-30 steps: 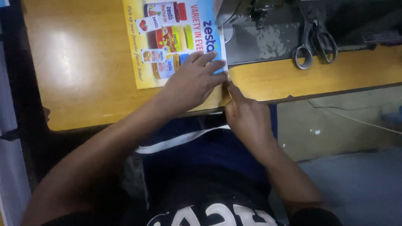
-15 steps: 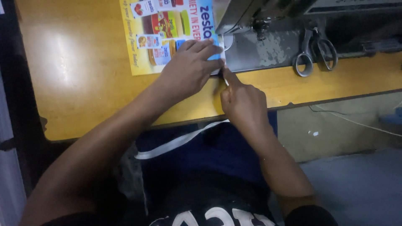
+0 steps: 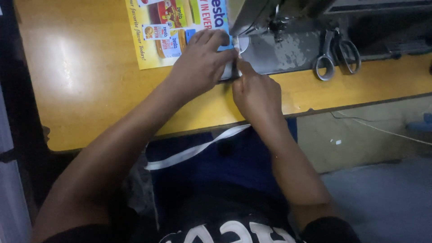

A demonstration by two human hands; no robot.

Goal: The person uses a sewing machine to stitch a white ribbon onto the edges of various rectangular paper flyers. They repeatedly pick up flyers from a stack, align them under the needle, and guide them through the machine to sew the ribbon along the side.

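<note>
White strap (image 3: 193,150): one end pinched at the sewing machine bed (image 3: 279,49), just in front of the needle area; the rest drops off the worktop (image 3: 85,90) edge and runs across dark blue fabric (image 3: 234,162) on the lap. Left hand (image 3: 200,63) lies flat over the strap end, fingers curled down on it, grip closed on strap. Right hand (image 3: 256,92) just beside it, touching; thumb and forefinger nipped on the same strap end, grip closed. Left hand partly covers a yellow printed leaflet (image 3: 153,40) lying flat on the worktop. Scissors (image 3: 335,56) rest on the machine bed, well to the right of both hands, handles toward the worktop edge.
</note>
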